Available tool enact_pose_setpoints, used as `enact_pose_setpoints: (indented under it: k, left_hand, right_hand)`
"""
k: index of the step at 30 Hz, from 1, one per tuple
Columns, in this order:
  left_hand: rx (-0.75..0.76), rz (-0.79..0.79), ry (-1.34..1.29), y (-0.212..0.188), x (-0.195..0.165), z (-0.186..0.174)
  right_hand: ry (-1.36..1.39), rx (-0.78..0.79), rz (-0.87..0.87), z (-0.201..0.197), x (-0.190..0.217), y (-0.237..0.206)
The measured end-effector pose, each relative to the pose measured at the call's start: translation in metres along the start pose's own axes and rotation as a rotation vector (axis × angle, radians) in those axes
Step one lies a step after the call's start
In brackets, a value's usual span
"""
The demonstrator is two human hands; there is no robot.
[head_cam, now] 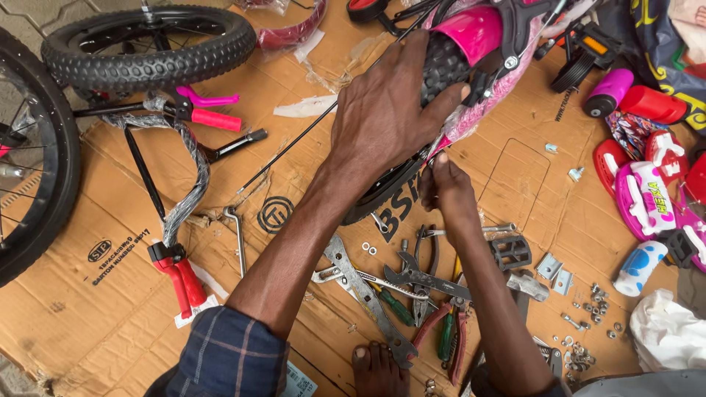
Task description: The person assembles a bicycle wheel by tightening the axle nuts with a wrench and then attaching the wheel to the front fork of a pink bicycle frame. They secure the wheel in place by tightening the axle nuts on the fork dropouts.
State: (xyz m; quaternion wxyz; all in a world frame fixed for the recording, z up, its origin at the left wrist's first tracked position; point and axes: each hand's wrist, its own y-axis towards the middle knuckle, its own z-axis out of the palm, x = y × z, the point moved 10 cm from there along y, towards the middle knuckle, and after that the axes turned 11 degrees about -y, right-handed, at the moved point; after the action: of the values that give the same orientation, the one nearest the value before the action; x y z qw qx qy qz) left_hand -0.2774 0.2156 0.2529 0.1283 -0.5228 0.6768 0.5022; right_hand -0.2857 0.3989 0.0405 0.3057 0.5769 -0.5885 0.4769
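While lying flat on cardboard point(88, 309), at far left: black spoked wheel point(33, 162); above it, second knobby tyre point(147, 44). Next, wrapped handlebar point(180, 184) with red grip point(182, 283) and pink grip point(215, 119). Centre: left hand point(382, 110), fingers spread, pressed over small black tyre point(441, 66) under pink mudguard point(474, 33). Just right and lower: right hand point(445, 184), fingertips pinched on something small at the wheel's rim, too hidden to identify. Below: spanners and pliers point(412, 294). Far right: scattered nuts point(588, 323), pink bottle point(609, 92).
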Motion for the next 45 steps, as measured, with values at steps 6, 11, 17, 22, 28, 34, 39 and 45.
enact_pose_setpoints:
  k: [6, 11, 17, 22, 28, 34, 39, 45]
  left_hand:
    - [-0.004, -0.005, -0.003, -0.002, 0.002, 0.003]
    - [-0.014, 0.029, -0.036, -0.006, 0.002, 0.007]
    - [0.029, -0.057, -0.087, -0.008, 0.018, 0.02]
    - [-0.048, 0.011, -0.068, -0.008, 0.023, 0.015]
    - [0.079, -0.098, -0.082, -0.008, 0.052, 0.022]
    - [0.23, -0.064, -0.434, -0.016, 0.059, 0.025]
    - [0.128, -0.242, -0.643, -0.024, 0.074, 0.013]
    - [-0.038, -0.281, -0.644, -0.032, 0.064, 0.001]
  right_hand:
    - [-0.422, -0.312, -0.107, -0.004, 0.017, -0.011]
    - [0.184, 0.058, 0.043, 0.006, -0.023, -0.008]
    - [-0.59, 0.269, -0.272, 0.072, -0.052, -0.074]
    - [-0.641, 0.136, -0.541, 0.107, -0.032, -0.108]
    - [-0.734, 0.184, -0.489, 0.131, -0.007, -0.111]
    - [-0.835, 0.195, -0.401, 0.139, -0.019, -0.109]
    - [0.106, 0.193, -0.029, 0.089, -0.059, -0.092]
    - [0.711, -0.069, 0.225, 0.005, -0.052, -0.119]
